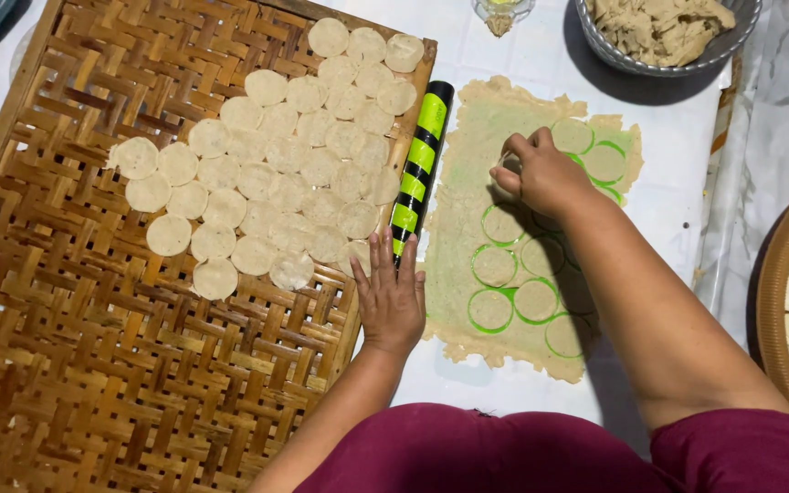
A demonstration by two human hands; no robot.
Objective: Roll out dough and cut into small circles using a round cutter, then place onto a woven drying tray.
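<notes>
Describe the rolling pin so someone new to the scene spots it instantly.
Start at the big woven bamboo tray covered with pale dough rounds. Along its right edge, between the tray and the flat dough sheet, lies the rolling pin, just above the left hand. It is the only glossy cylinder here, striped black and bright green.

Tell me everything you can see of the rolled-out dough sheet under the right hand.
The thin, pale beige rolled-out dough sheet lies flat on a green mat on the white table, its edges ragged. About nine circles are cut into it, green showing in the ring-shaped gaps, the discs not yet lifted out. The right hand presses down near its upper middle; the left hand rests at its left edge beside the black-and-green striped rolling pin.
</notes>
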